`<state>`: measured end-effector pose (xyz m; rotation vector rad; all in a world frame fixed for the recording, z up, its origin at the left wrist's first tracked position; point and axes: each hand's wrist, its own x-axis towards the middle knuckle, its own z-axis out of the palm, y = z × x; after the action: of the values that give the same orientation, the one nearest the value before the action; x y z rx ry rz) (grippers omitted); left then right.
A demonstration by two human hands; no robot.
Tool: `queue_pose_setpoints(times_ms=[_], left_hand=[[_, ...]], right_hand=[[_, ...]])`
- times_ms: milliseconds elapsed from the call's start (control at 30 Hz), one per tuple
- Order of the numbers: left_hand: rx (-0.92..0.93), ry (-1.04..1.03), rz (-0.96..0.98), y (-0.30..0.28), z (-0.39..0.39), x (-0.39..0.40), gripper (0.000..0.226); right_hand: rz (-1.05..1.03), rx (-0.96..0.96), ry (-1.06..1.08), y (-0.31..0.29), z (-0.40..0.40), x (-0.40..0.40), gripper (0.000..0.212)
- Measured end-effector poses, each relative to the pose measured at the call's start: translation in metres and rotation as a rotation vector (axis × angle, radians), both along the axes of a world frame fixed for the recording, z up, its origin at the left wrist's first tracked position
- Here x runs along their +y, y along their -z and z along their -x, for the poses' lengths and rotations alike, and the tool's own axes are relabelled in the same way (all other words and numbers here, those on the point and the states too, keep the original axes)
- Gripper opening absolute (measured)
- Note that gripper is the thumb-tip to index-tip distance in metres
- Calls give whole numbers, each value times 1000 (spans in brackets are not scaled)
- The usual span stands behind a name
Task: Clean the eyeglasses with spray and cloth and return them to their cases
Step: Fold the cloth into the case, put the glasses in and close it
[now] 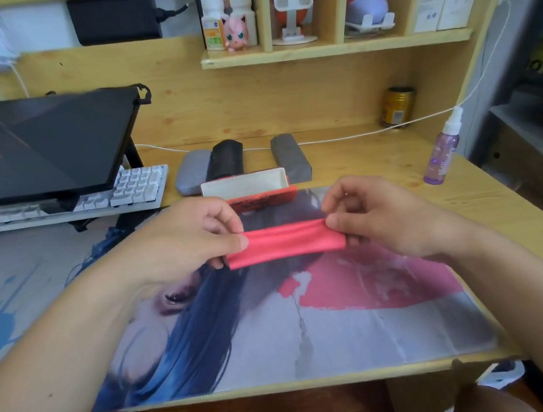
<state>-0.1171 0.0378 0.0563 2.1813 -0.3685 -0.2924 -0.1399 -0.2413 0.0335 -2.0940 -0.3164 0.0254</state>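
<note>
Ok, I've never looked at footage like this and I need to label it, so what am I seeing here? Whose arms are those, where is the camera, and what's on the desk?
There is no machine here: a person wears one wide-angle camera on the head, looking down at their own bare arms. The left hand and right hand each pinch an end of a folded red cleaning cloth, holding it above a printed desk mat on a light wooden desk.

Just behind the cloth stands an open red eyeglass case with a white lining. Further back lie three closed cases: a grey oval one, a black one and a dark grey rectangular one. At the right stands a purple spray bottle. At the left, a black closed laptop sits over a white keyboard. No eyeglasses are visible.
</note>
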Motion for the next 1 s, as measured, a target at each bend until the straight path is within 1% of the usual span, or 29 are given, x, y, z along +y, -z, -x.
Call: queue_pose_setpoints(times_ms=[133,200,233,300,400,533,700,800,867,933,1000], left_hand=[[-140,-209,163,-17,-45,1,10],[-232,-304,161,-23,-70,-3,10],[-259,-333,135,-22,-83,-4,11],[-240,-348,41,-12,-104,-4,12],[-147,-316,-93,8,-122,-4,19],[-184,-266,-268,17,-129,-4,22],[-251,-260,-388,19,-116,-9,17],[-380,-277,-446,28,-97,-11,16],[-558,-239,-471,43,-82,-10,19],[-737,-173,-526,59,-70,-8,32],[-811,-132,-588,69,-66,-4,44]], right_hand=[[40,-163,114,-24,-56,17,14],[119,-238,193,-31,-91,28,16],[178,-259,228,-30,-106,34,16],[321,-254,251,-21,-130,43,18],[497,-138,195,-5,-146,47,19],[608,-36,98,-7,-153,46,20],[681,15,48,-16,-145,52,17],[661,-28,107,-7,-129,50,17],[618,-105,170,5,-115,48,17],[580,-239,198,19,-101,46,16],[546,-359,179,29,-94,44,12]])
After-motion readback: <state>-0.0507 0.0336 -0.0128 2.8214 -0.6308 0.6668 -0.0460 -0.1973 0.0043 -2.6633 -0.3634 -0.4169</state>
